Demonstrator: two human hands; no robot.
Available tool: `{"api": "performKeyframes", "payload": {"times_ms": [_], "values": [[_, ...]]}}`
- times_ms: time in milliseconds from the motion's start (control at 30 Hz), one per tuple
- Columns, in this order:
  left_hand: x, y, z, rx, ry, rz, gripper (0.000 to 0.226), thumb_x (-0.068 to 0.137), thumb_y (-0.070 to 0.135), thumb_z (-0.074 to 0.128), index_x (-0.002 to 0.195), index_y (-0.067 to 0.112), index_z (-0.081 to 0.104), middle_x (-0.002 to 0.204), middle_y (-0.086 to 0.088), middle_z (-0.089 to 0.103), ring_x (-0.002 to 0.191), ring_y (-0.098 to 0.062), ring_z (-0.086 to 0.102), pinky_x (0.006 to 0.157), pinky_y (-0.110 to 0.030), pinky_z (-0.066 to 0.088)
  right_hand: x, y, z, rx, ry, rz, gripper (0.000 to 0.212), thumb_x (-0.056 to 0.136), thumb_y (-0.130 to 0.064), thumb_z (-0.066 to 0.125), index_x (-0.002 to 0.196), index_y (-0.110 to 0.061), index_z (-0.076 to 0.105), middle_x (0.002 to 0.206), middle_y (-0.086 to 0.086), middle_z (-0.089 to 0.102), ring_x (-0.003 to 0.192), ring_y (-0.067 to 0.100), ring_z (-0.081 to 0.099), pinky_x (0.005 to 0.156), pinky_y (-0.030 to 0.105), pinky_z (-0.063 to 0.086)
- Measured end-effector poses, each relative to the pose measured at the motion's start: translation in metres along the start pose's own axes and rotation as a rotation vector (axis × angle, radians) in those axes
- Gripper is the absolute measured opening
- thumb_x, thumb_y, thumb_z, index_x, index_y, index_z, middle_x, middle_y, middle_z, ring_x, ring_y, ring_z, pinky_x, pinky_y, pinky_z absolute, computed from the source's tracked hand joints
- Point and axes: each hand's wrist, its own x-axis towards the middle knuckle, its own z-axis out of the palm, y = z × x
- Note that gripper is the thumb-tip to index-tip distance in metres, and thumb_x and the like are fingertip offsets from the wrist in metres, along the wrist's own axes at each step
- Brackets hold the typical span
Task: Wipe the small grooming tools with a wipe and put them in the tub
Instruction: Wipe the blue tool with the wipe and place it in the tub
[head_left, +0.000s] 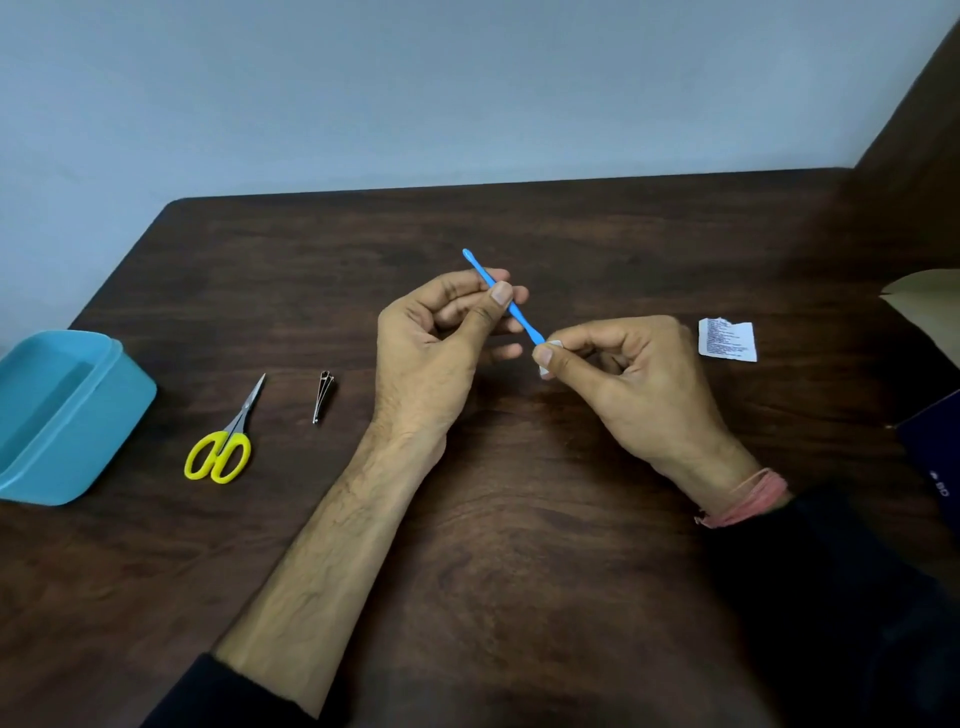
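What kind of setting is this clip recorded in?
Probably a home or office desk, not a workshop: a dark wood-grain table against a plain pale wall, with only small scissors and a blue tub out.

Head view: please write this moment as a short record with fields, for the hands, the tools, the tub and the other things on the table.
left hand: pinches the blue stick tool near its middle
right hand: pinches a small white wipe around the stick's near end
scissors: yellow handles, flat on the table, right of the tub
nail clipper: on the table, right of the scissors
tub: blue, open, at the left edge; no tool visible inside
torn wrapper: white, right of the hands
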Motion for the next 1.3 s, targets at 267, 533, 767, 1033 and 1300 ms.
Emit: {"api": "performKeyframes", "payload": {"times_ms": [267, 533, 767, 1033, 1300], "values": [[-0.001, 0.001, 0.001, -0.035, 0.025, -0.045, 0.018, 0.107, 0.011, 0.073, 0.123, 0.004, 0.078, 0.108, -0.011, 0.086, 0.085, -0.013, 0.079, 0.069, -0.029, 0.066, 0.003, 0.005, 0.0, 0.037, -0.007, 0.008, 0.01, 0.094, -0.02, 0.088, 0.085, -0.02, 0.088, 0.078, -0.009, 0.082, 0.064, 0.001, 0.066, 0.065, 0.023, 0.048], [0.005, 0.004, -0.006, -0.172, 0.143, -0.111, 0.024, 0.108, 0.015, 0.071, 0.129, 0.007, 0.078, 0.105, -0.001, 0.084, 0.086, -0.01, 0.074, 0.068, -0.025, 0.064, 0.002, 0.006, 0.0, 0.03, -0.031, 0.012, 0.013, 0.094, -0.02, 0.088, 0.082, -0.018, 0.087, 0.072, -0.012, 0.078, 0.052, -0.001, 0.055, 0.058, 0.012, 0.039], [0.007, 0.009, -0.011, -0.239, 0.09, -0.154, 0.027, 0.111, 0.016, 0.065, 0.136, 0.009, 0.074, 0.119, 0.0, 0.084, 0.097, -0.011, 0.075, 0.07, -0.024, 0.064, 0.004, 0.0, 0.001, 0.252, 0.02, 0.098, 0.008, 0.101, -0.014, 0.079, 0.103, -0.01, 0.085, 0.095, 0.004, 0.085, 0.051, 0.001, 0.054, 0.047, 0.013, 0.039], [0.004, 0.01, -0.007, -0.2, -0.03, -0.11, 0.026, 0.114, 0.012, 0.059, 0.137, 0.01, 0.071, 0.126, -0.003, 0.082, 0.108, -0.016, 0.076, 0.071, -0.028, 0.066, 0.003, -0.004, -0.002, 0.28, -0.062, 0.123, 0.015, 0.104, -0.009, 0.073, 0.111, -0.018, 0.083, 0.09, -0.005, 0.082, 0.047, 0.002, 0.047, 0.044, 0.015, 0.036], [0.004, 0.011, -0.006, -0.227, -0.043, -0.074, 0.025, 0.115, 0.012, 0.056, 0.137, 0.012, 0.07, 0.128, -0.004, 0.081, 0.11, -0.015, 0.078, 0.073, -0.03, 0.066, 0.005, -0.002, -0.003, 0.264, -0.062, 0.159, 0.014, 0.106, -0.015, 0.073, 0.112, -0.021, 0.084, 0.102, 0.002, 0.084, 0.049, 0.007, 0.045, 0.043, 0.018, 0.037]]}}
